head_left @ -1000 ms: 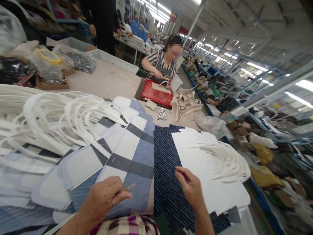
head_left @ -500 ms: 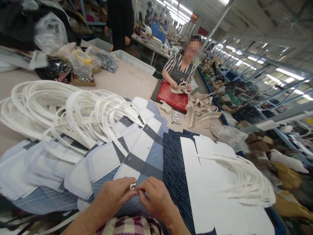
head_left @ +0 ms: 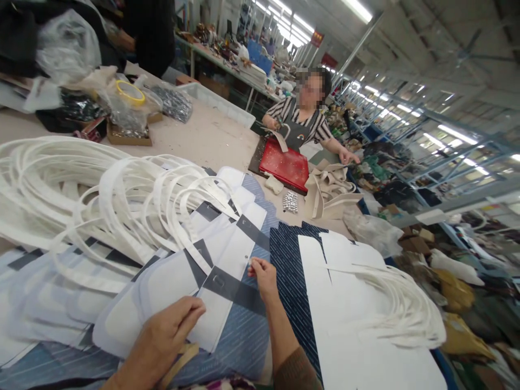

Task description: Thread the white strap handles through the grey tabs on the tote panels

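My left hand [head_left: 168, 327] is closed near the lower centre, beside a tan strip [head_left: 184, 360]; what its fingers hold is hidden. My right hand [head_left: 263, 276] is raised over the stacked panels, thumb and fingers pinched near a small metal dot [head_left: 246, 257]; anything in the pinch is too small to name. Under and around the hands lie white and blue panels [head_left: 231, 244] with dark grey bands [head_left: 221, 283]. Looped white straps [head_left: 122, 206] spread across the left. To the right sit dark blue striped pieces [head_left: 290, 276] beneath white panels [head_left: 345, 303] with more white straps [head_left: 402, 298].
Across the table [head_left: 203, 138], a person in a striped shirt holds a beige piece over a red pad [head_left: 284, 165]. Beige straps [head_left: 331, 187] and a small silvery packet [head_left: 290, 201] lie nearby. Yellow tape [head_left: 130, 92] and plastic bags are at the back left.
My hands have parted: the right moved up and forward over the panels, the left drew back leftward. A tan strip now shows by my left hand. The person opposite has spread their arms.
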Demonstrator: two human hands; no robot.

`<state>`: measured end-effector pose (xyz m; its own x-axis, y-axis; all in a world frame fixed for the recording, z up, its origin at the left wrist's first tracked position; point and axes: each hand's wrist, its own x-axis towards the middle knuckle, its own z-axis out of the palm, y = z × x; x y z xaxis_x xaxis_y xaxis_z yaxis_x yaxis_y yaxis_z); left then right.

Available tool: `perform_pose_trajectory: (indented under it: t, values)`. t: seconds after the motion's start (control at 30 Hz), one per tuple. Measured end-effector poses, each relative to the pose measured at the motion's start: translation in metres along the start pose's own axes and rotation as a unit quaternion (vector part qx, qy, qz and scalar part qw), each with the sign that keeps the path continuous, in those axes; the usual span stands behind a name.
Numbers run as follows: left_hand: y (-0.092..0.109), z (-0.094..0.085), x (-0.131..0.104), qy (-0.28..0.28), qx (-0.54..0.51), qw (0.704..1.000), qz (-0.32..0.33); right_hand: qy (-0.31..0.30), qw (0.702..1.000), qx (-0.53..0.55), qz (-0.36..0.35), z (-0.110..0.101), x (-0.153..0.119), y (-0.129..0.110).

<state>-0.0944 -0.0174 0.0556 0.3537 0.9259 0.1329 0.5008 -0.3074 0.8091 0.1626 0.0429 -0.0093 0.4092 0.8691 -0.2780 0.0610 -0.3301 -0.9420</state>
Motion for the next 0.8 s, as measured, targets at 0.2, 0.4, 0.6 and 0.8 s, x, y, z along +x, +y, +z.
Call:
perform_pose_trajectory:
  t: [0.2,0.4,0.6,0.8]
  values:
    - [-0.040,-0.005,-0.009,0.009,0.005,0.996,-0.086,-0.009,0.998,-0.063,0.008,0.006,0.036,0.013]
    - [-0.045,-0.001,-0.008,0.014,0.000,0.995,-0.100,-0.018,0.985,-0.173,0.019,0.008,0.045,0.011]
    - [-0.049,0.001,-0.007,0.003,-0.043,0.991,-0.129,0.012,0.968,-0.248,-0.029,0.000,0.036,-0.019]
    - [-0.042,-0.002,-0.011,0.014,-0.075,0.988,-0.132,-0.108,0.908,-0.280,-0.292,0.079,-0.033,-0.044]
